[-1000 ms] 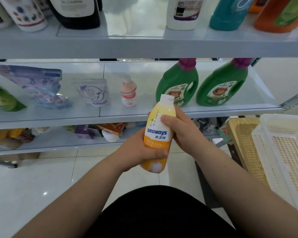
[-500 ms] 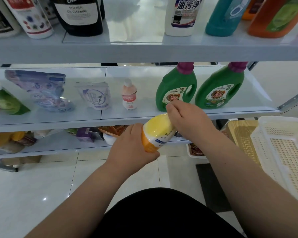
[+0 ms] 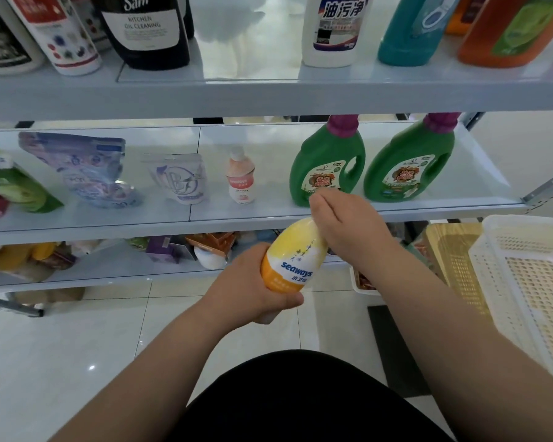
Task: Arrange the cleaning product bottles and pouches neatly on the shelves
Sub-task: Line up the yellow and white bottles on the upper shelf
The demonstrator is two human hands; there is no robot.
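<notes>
Since upright hold a second ago: yellow bottle [image 3: 292, 260] now tipped, cap end toward front edge of middle shelf [image 3: 237, 223], held in air, not on it. Left hand [image 3: 253, 291] wraps lower body; right hand [image 3: 348, 224] curls over cap end. Already shelved: pouches [image 3: 176, 178] left, pink bottle [image 3: 241, 180] centre, green jugs [image 3: 328, 164] right. Left to do: seat yellow bottle, probably beside pink bottle.

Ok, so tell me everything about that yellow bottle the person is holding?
It is a plastic-looking bottle, yellow on top and orange lower down, with blue "seaways" lettering across the middle. It is tilted, its top leaning toward the middle shelf. The left hand grips its lower part; the right hand covers its top, hiding the cap.
</notes>
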